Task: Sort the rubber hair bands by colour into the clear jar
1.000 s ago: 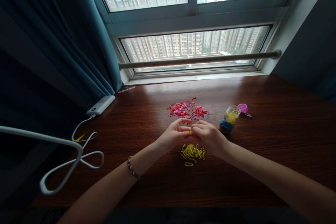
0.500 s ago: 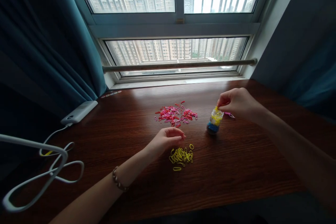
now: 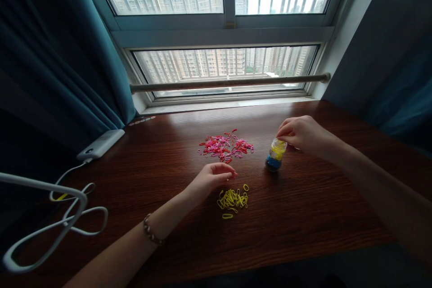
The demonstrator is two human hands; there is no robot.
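Note:
My right hand (image 3: 302,135) is closed in a pinch at the mouth of a small clear jar (image 3: 272,163). A bit of yellow rubber band shows under its fingertips. Inside the jar, yellow bands (image 3: 278,149) lie above a blue layer; the jar leans slightly. My left hand (image 3: 218,175) hovers just beyond a small pile of yellow rubber bands (image 3: 232,199), thumb and fingers drawn together. Whether anything is between them is too small to see. Farther back, a spread of pink and red rubber bands (image 3: 221,145) lies on the table.
The brown wooden table (image 3: 162,144) reaches to the window sill. At left are a white power strip (image 3: 101,145) and a looped white cable (image 3: 77,198). A metal rail (image 3: 229,83) crosses the window, and a blue curtain (image 3: 84,54) hangs at left.
My right hand has shifted slightly left and down over the jar mouth, hiding more of the yellow band and the pink piece behind. My left hand has hardly moved.

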